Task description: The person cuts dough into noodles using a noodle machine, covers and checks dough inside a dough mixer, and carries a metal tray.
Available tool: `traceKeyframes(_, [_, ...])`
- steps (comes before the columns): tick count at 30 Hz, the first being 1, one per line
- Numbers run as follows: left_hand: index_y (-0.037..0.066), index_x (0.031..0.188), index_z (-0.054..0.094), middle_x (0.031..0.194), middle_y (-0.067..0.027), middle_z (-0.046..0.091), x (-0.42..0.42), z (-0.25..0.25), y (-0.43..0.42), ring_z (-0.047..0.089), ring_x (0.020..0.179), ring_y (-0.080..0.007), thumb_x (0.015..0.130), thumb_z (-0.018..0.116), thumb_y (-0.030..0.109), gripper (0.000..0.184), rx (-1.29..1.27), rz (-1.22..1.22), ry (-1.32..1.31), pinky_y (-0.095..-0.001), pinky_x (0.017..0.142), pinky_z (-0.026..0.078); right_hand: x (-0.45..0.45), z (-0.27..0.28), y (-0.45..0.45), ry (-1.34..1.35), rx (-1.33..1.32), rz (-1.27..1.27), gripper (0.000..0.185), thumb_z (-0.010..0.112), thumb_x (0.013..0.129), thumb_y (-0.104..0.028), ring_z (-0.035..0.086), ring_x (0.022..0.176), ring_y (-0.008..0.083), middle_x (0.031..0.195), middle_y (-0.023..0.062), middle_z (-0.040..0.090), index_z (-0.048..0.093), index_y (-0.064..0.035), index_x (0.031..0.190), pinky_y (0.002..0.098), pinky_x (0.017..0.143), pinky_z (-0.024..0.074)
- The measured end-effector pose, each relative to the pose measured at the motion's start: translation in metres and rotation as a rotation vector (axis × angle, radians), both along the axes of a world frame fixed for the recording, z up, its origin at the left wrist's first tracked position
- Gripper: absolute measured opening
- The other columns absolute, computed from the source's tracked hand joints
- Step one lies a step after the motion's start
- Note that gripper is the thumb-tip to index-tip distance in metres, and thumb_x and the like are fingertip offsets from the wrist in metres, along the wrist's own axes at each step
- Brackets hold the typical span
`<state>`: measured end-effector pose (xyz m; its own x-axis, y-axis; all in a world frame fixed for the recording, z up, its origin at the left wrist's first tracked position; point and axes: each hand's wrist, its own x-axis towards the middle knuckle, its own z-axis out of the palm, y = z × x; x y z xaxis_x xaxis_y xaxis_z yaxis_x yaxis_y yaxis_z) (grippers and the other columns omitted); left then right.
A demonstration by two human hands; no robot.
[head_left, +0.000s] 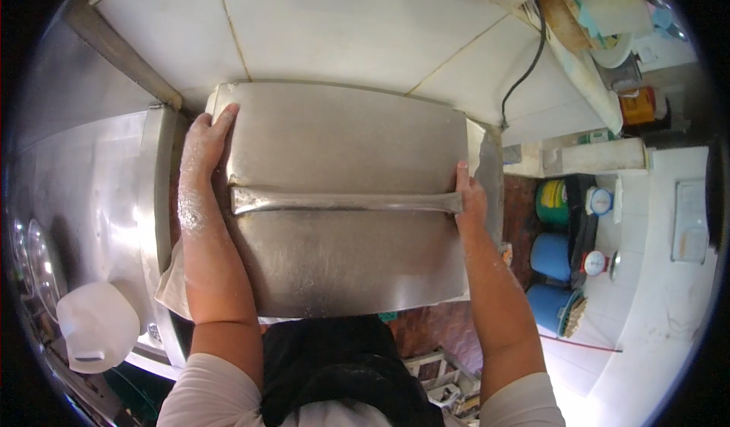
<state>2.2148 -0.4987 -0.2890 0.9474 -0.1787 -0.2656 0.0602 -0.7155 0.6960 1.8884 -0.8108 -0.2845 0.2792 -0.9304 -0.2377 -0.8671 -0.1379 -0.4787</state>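
Note:
In the head view a large, slightly bowed stainless-steel cover [350,138] with a raised metal bar [346,201] across its middle is in front of my body. My left hand [207,142] is closed round its left edge near the far corner, thumb on top. Farther down the opposite edge, my right hand [473,199] grips beside the bar's end, its thumb up and its other fingers mostly hidden under the rim. White powder coats my left wrist and forearm. A pale sheet [173,284] shows from beneath the cover; what lies under it is hidden.
A white-tiled wall [327,24] stands behind the cover. On the left is a steel counter [99,176] with a white plastic jug [97,326]. Blue buckets [550,256], a green tub [553,201] and dial scales [595,263] are at the right. A dark cable [525,77] hangs by the wall.

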Motion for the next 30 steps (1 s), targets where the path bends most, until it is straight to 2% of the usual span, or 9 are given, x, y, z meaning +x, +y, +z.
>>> traceKeyframes(8, [-0.012,0.121,0.051,0.118,-0.0326,0.055,0.002,-0.005,0.001,0.052,0.116,-0.0374,0.079,0.060,0.058,0.082,0.010,0.005,-0.026,-0.0386,0.098,0.040,0.001,0.000,-0.001,-0.026,0.027,0.011,0.084,0.032,0.085,-0.071,0.056,0.102,0.0424,0.101,0.0287,0.062,0.066,0.0050,0.099,0.0445,0.090,0.0398])
traceKeyframes(11, [-0.013,0.118,0.052,0.113,-0.0306,0.058,0.003,-0.004,0.003,0.057,0.110,-0.0350,0.075,0.061,0.065,0.090,-0.023,-0.022,0.001,-0.0383,0.095,0.041,-0.002,-0.004,-0.003,-0.045,0.047,0.011,0.083,0.032,0.085,-0.071,0.056,0.102,0.0425,0.102,0.0288,0.062,0.066,0.0044,0.098,0.0446,0.090,0.0398])
traceKeyframes(14, [-0.013,0.116,0.054,0.111,-0.0305,0.059,0.003,-0.006,0.002,0.058,0.108,-0.0349,0.076,0.061,0.064,0.087,0.004,-0.021,-0.036,-0.0383,0.094,0.041,-0.004,-0.009,-0.008,-0.101,0.094,-0.033,0.083,0.042,0.085,-0.068,0.058,0.101,0.0302,0.103,0.0233,0.064,0.063,0.0090,0.108,0.0348,0.090,0.0399])
traceKeyframes(17, [-0.013,0.117,0.053,0.113,-0.0305,0.059,0.005,-0.009,0.003,0.057,0.109,-0.0349,0.076,0.061,0.064,0.088,0.012,-0.015,-0.040,-0.0382,0.095,0.041,-0.003,-0.008,-0.005,-0.042,0.032,-0.006,0.083,0.032,0.085,-0.070,0.056,0.102,0.0432,0.102,0.0292,0.062,0.066,0.0048,0.097,0.0446,0.089,0.0400])
traceKeyframes(23, [-0.014,0.123,0.048,0.120,-0.0317,0.055,0.002,-0.005,0.002,0.055,0.114,-0.0360,0.075,0.062,0.064,0.093,0.003,0.000,-0.018,-0.0390,0.099,0.039,-0.002,-0.007,-0.005,-0.031,0.034,0.002,0.083,0.032,0.086,-0.069,0.056,0.102,0.0436,0.102,0.0297,0.061,0.066,0.0050,0.098,0.0449,0.090,0.0399])
traceKeyframes(26, [-0.013,0.120,0.051,0.118,-0.0322,0.055,-0.001,0.000,0.000,0.052,0.117,-0.0374,0.078,0.061,0.059,0.084,0.000,0.008,-0.020,-0.0389,0.098,0.039,-0.001,-0.004,-0.004,-0.012,0.025,0.013,0.082,0.032,0.086,-0.069,0.055,0.102,0.0440,0.102,0.0302,0.061,0.066,0.0055,0.099,0.0451,0.090,0.0399])
traceKeyframes(30, [-0.013,0.121,0.050,0.118,-0.0319,0.055,-0.002,0.002,-0.001,0.054,0.115,-0.0363,0.077,0.061,0.061,0.087,0.000,0.019,0.003,-0.0388,0.098,0.040,0.002,0.001,0.000,0.010,0.020,-0.010,0.083,0.031,0.086,-0.069,0.056,0.102,0.0442,0.102,0.0302,0.061,0.066,0.0053,0.100,0.0453,0.090,0.0398])
